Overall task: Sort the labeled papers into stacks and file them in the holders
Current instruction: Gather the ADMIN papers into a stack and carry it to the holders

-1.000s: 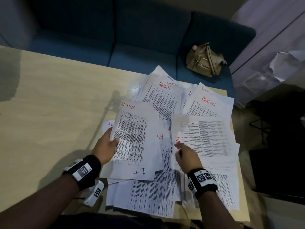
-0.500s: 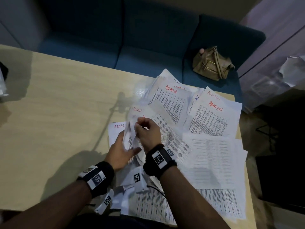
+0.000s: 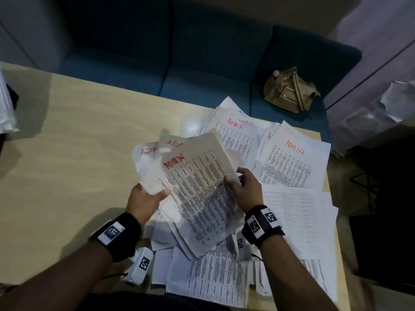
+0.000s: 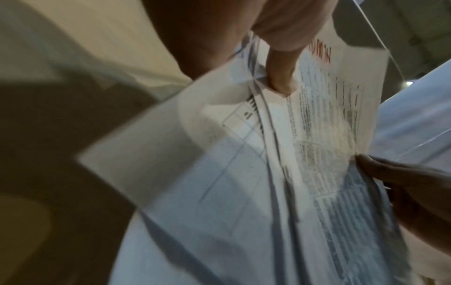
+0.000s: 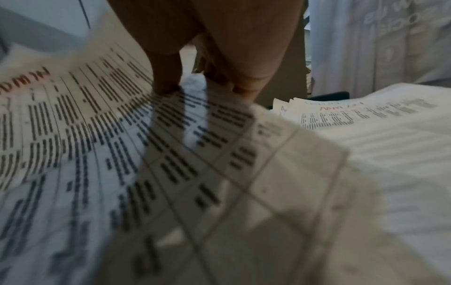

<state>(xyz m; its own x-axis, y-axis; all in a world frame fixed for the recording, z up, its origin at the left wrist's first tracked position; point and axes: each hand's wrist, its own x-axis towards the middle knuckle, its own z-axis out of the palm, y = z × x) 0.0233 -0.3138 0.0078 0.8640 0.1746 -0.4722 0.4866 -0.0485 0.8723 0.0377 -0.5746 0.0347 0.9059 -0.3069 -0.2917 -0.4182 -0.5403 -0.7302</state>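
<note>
I hold a bundle of printed sheets above the table, its top page marked ADMIN in red. My left hand grips the bundle's left edge, thumb on top; the left wrist view shows its thumb pressed on the ADMIN bundle. My right hand pinches the right edge, and in the right wrist view its fingers press on the sheet. More ADMIN-labelled papers lie fanned across the table's right half. No holders are visible.
The wooden table has bare surface on its left. A white stack sits at the far left edge. A blue sofa with a tan handbag stands behind. Loose papers reach the table's right edge.
A second ago each hand rested on a separate sheet on the table. The hands came together, gathered sheets, and now hold one ADMIN bundle lifted between them.
</note>
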